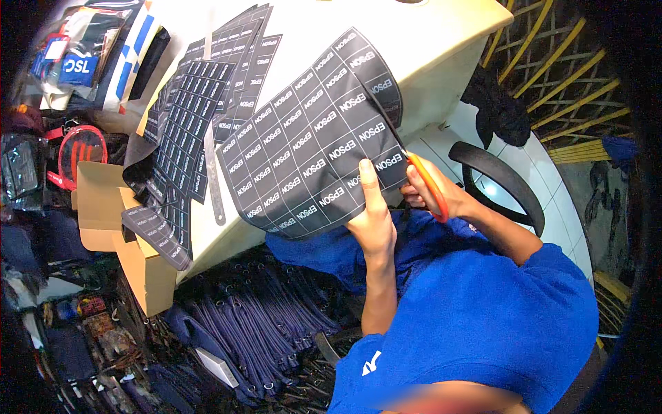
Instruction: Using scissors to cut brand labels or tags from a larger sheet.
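A large black sheet [296, 152], printed with white lettering in a grid of rectangles, is held up over the near edge of the table. My left hand [374, 224] grips its near edge, thumb on top and fingers hidden underneath. Closed round the orange handles of a pair of scissors [433, 190] is my right hand [453, 196]. The scissor blades lie along the sheet's right side, where a cut line runs up from them and a strip curls off beyond it. How far apart the blades are, I cannot make out.
More black printed sheets [186, 117] lie on the white table [434, 41], with a metal ruler [212, 172] on them. An opened cardboard box [100, 224] stands at the left. Dark blue straps [255, 324] hang or lie below. A black curved seat part [507, 186] is at the right.
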A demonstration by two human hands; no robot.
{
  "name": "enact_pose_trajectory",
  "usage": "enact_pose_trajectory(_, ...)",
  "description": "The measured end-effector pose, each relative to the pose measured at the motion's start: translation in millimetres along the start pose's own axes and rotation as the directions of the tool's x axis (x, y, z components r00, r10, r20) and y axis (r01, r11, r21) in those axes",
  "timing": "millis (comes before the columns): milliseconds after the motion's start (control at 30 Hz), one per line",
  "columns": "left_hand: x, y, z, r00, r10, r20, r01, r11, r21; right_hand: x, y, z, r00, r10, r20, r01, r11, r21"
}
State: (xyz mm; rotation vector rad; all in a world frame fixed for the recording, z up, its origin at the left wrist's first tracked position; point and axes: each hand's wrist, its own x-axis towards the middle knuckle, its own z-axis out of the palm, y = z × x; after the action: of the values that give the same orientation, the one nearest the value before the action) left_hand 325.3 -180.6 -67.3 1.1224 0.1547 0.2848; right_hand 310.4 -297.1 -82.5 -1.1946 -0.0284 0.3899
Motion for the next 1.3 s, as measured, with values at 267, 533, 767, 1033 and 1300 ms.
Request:
enact_pose_trajectory(267,-7,1,-1,1.000,-0.020,-0.024,0.021,0.999,0.038,5,-1,-1,0.999,0.001,-0.046,-0.005,0.996,-0.091)
enact_pose_trajectory(533,-7,-4,-2,0.999,-0.010,-0.042,0.010,1.000,0.016,7,-13,4,0.998,-0.047,-0.053,0.035,0.980,-0.197)
enact_pose_trajectory(767,-8,-3,0,0.999,-0.030,-0.039,0.030,1.000,0.007,7,-14,3,0.994,-0.081,-0.070,0.055,0.949,-0.309)
enact_pose_trajectory(1033,-8,-4,0,0.999,-0.016,-0.039,0.016,1.000,-0.005,8,-13,-1,1.000,-0.014,-0.027,0.007,0.967,-0.253)
enact_pose_trajectory(1300,-9,-1,-2,0.998,-0.052,-0.019,0.052,0.999,0.000,9,-10,1,0.995,-0.079,-0.054,0.061,0.960,-0.272)
